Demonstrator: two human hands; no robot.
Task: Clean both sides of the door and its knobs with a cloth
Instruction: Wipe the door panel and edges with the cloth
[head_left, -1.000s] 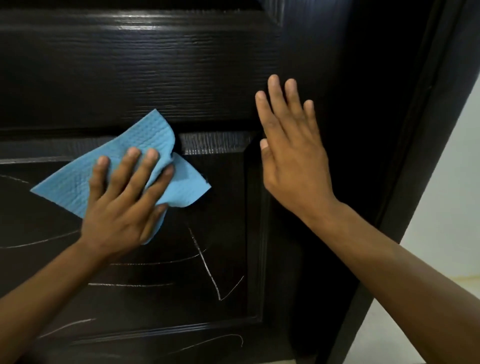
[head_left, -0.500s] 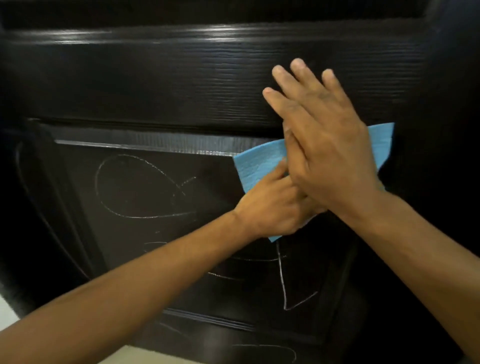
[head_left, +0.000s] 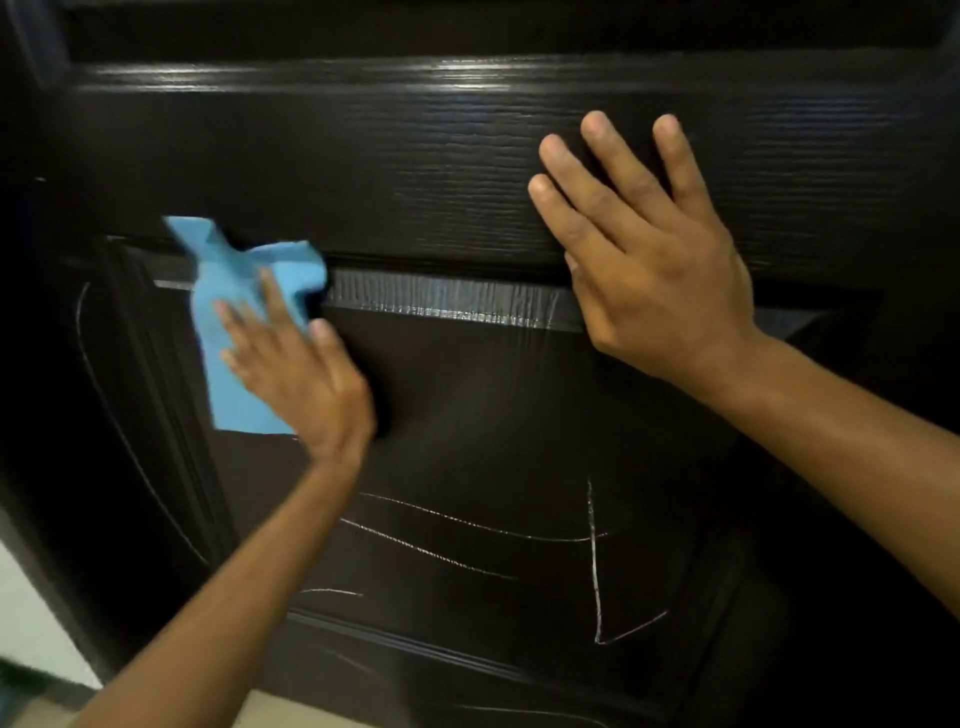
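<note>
Four left fingers (head_left: 244, 332) press the blue cloth (head_left: 234, 322) flat against the door (head_left: 467, 182).

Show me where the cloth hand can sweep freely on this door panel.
Free: the dark panel between the left hand on the cloth and the right hand, down to the chalk lines. Crowded: the panel's top right, where the right hand lies flat on the door.
</note>
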